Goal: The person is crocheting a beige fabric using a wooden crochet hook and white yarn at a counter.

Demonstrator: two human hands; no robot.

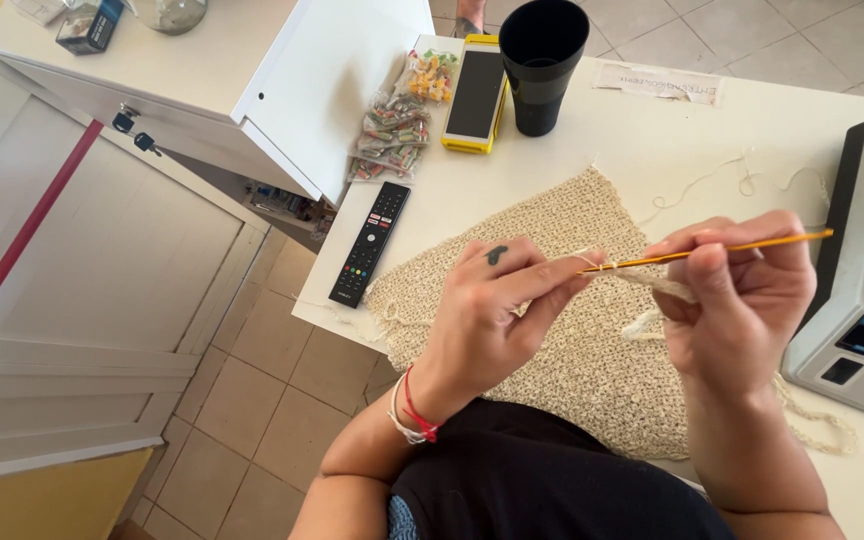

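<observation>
cream yarn crochet piece (572, 330), loose-meshed; right hand (742, 300) fingers pinch orange hook (712, 250), left hand (497, 310) fingers pinch yarn.

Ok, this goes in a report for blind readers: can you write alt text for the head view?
Two hands crochet a beige piece on a white table: the right hand holds a thin orange hook, the left hand pinches the yarn. A remote and black cup sit behind.

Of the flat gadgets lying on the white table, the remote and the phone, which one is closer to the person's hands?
The black remote control, lying just beside the left hand at the edge of the crocheted piece. The yellow-cased phone lies farther up, by the black cup.
</observation>
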